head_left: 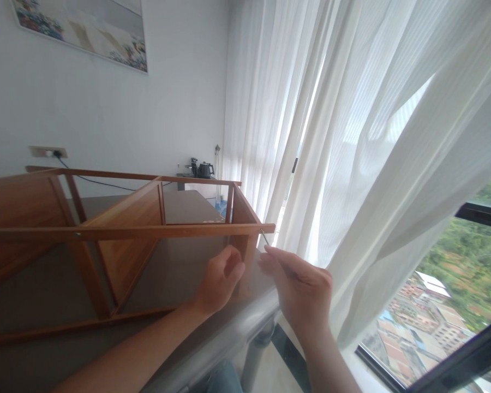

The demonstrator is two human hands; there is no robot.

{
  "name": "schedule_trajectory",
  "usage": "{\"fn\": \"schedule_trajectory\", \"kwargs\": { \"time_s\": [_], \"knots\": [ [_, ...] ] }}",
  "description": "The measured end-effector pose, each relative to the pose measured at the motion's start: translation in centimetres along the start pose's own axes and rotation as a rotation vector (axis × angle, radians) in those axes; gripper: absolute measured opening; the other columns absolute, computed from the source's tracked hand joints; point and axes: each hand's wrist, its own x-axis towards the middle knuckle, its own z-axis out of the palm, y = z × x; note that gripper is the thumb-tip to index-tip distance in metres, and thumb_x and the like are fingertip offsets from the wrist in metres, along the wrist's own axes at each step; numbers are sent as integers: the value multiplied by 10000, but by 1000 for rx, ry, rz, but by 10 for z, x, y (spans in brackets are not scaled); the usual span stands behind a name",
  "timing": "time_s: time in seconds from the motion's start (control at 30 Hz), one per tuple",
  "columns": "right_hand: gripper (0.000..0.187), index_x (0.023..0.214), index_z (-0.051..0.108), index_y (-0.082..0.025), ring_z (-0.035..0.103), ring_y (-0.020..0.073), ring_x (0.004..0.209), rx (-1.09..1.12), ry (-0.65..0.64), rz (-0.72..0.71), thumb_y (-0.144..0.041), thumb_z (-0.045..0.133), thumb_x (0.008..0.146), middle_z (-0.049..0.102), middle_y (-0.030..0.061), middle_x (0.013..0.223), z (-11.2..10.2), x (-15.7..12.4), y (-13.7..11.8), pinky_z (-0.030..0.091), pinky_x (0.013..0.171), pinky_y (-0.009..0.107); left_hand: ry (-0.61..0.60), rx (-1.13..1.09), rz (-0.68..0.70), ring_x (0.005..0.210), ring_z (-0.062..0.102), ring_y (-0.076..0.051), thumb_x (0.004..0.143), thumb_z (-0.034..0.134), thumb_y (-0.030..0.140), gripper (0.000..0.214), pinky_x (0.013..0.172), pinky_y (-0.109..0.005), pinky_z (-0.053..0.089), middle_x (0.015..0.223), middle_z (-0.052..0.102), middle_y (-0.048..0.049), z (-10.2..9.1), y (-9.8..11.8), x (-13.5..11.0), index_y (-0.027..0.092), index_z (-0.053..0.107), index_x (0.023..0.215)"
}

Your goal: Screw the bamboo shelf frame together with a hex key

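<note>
An unfinished wooden shelf frame [147, 232] of orange-brown rails, uprights and panels stands on its side on a grey tabletop [180, 270]. My right hand [300, 289] pinches a thin metal hex key [264, 237], whose tip sits close to the end of the frame's front rail. My left hand [221, 278] is curled into a loose fist just below that rail, against or very near a wooden upright [247, 252]. Whether it touches the upright cannot be told, and the fist shows nothing inside it.
The table has a rounded silver edge [216, 341] near my forearms. A sheer white curtain [352, 164] billows at the right, beside a dark-framed window [433, 349]. A black kettle [205, 170] stands on a far counter, below a wall picture [82, 33].
</note>
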Motion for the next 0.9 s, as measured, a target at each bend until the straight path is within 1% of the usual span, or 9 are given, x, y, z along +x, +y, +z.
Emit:
{"fn": "schedule_trajectory", "kwargs": {
  "time_s": [0.23, 0.37, 0.43, 0.5, 0.6, 0.67, 0.73, 0.8, 0.9],
  "knots": [
    [182, 1052, 805, -269, 811, 219, 890, 81, -74, 131, -308, 792, 875, 825, 8, 1002, 0, -3, 6, 691, 802, 277, -45, 92, 39, 702, 534, -136, 925, 561, 427, 231, 670, -258, 419, 780, 548, 37, 7, -16, -8, 209, 496, 889],
    [264, 1140, 776, -275, 805, 223, 939, 122, -97, 117, -276, 780, 876, 816, 12, 1067, 1, -7, 9, 688, 862, 298, -83, 294, 48, 563, 470, -102, 867, 621, 382, 293, 569, -239, 331, 614, 483, 65, 6, -16, -9, 206, 453, 704],
    [239, 1125, 780, -285, 806, 209, 930, 109, -82, 97, -277, 768, 887, 817, -1, 1058, 1, -7, 9, 680, 896, 306, -43, 401, 213, 487, 375, -87, 884, 581, 354, 414, 533, -263, 261, 512, 378, 65, 2, -13, -9, 202, 353, 573],
    [216, 1105, 785, -288, 807, 199, 916, 80, -63, 72, -282, 767, 891, 819, -12, 1036, 2, -6, 8, 676, 910, 309, 7, 496, 484, 466, 315, -92, 910, 539, 327, 471, 529, -298, 230, 476, 323, 54, -2, -8, -10, 202, 295, 527],
    [191, 1072, 793, -297, 807, 183, 892, 31, -44, 30, -267, 775, 884, 822, -34, 995, 2, -3, 7, 675, 893, 289, -66, 688, 873, 548, 443, -133, 923, 532, 280, 326, 560, -333, 276, 580, 504, 15, -1, 3, -13, 205, 468, 613],
    [184, 1059, 792, -301, 807, 174, 876, 11, -45, 11, -258, 781, 881, 821, -46, 984, 2, -2, 7, 671, 880, 274, -199, 846, 973, 618, 524, -165, 938, 520, 226, 194, 573, -347, 300, 687, 594, -10, 5, 7, -17, 198, 569, 752],
    [177, 1057, 787, -298, 808, 168, 860, -5, -54, -11, -258, 782, 885, 822, -48, 983, 1, -2, 7, 670, 852, 258, -359, 976, 870, 626, 556, -178, 959, 494, 184, 152, 558, -343, 303, 739, 612, -25, 14, 9, -23, 189, 596, 847],
    [162, 1049, 783, -294, 807, 161, 832, -28, -50, -43, -265, 784, 889, 823, -49, 970, 1, -1, 7, 665, 806, 235, -490, 1064, 631, 627, 584, -185, 970, 488, 186, 136, 540, -328, 314, 796, 626, -52, 23, 8, -28, 174, 612, 917],
    [121, 1014, 783, -285, 805, 151, 796, -57, -39, -100, -265, 787, 894, 825, -50, 930, 0, 2, 5, 645, 740, 196, -576, 1128, 348, 682, 641, -218, 974, 489, 212, 172, 549, -321, 370, 920, 656, -101, 30, 9, -31, 158, 644, 1023]
  ]
}}
